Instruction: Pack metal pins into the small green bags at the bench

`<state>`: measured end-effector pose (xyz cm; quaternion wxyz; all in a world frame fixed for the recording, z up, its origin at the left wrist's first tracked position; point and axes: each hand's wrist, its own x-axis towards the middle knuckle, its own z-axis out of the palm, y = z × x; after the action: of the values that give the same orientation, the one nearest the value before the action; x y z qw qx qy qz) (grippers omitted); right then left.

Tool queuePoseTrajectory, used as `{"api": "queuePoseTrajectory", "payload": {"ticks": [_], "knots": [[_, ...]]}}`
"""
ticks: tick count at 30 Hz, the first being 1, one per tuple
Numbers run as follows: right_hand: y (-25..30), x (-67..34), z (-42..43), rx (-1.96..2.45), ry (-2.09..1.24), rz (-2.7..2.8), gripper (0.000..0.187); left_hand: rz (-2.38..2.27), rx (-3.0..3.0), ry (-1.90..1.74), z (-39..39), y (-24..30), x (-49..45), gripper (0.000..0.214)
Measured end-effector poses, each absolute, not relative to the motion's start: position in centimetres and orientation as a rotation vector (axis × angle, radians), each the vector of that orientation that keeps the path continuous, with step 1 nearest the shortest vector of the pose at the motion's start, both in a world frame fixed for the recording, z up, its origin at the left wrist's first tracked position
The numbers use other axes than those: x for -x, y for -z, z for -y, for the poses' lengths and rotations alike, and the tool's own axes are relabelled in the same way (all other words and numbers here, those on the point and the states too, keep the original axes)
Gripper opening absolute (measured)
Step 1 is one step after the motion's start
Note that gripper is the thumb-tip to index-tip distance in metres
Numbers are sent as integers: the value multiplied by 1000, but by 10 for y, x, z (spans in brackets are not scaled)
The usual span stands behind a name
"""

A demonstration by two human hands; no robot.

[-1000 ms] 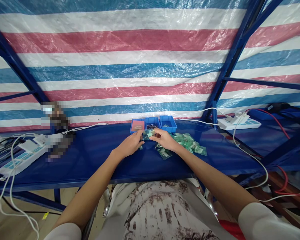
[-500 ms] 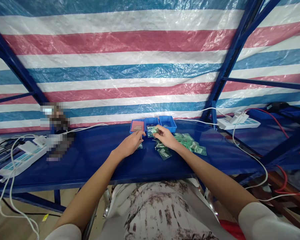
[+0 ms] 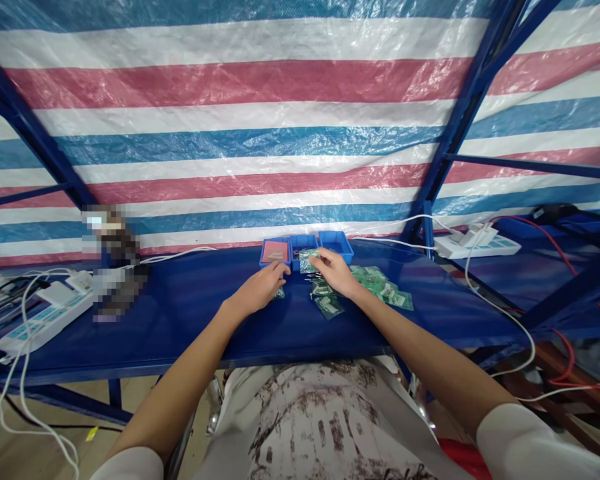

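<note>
blue desk (image 3: 185, 317) backed by striped sheet (image 3: 260, 147) | packet (image 3: 307, 261) clamped in grip of right hand (image 3: 335, 271), held at middle tray (image 3: 303, 239) | left hand (image 3: 260, 289): grip cannot be told | power strips (image 3: 487, 247) set left and right

Legible text: none. Lettering present, unread: shirt (image 3: 325, 420), bottom centre of frame, carries a row of large block characters in a dark, distressed print; creases and blur break up the shapes, no word can be made out. Second lettering on same shirt: dark, script-like strokes at the bottom edge, right of centre, cut off by the frame; unreadable. Any fine print on white power strips, left (image 3: 45, 320) and right (image 3: 480, 248) of frame: too small to tell.
</note>
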<state>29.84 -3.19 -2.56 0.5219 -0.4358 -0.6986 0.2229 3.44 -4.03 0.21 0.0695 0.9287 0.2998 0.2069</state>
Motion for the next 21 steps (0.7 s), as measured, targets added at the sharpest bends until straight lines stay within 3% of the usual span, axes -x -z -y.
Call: {"api": "queuePoseTrajectory", "payload": {"ticks": [21], "knots": [[32, -306, 24, 972, -613, 1580, 43, -1035, -2782, -438, 37, 4, -28, 20]]}}
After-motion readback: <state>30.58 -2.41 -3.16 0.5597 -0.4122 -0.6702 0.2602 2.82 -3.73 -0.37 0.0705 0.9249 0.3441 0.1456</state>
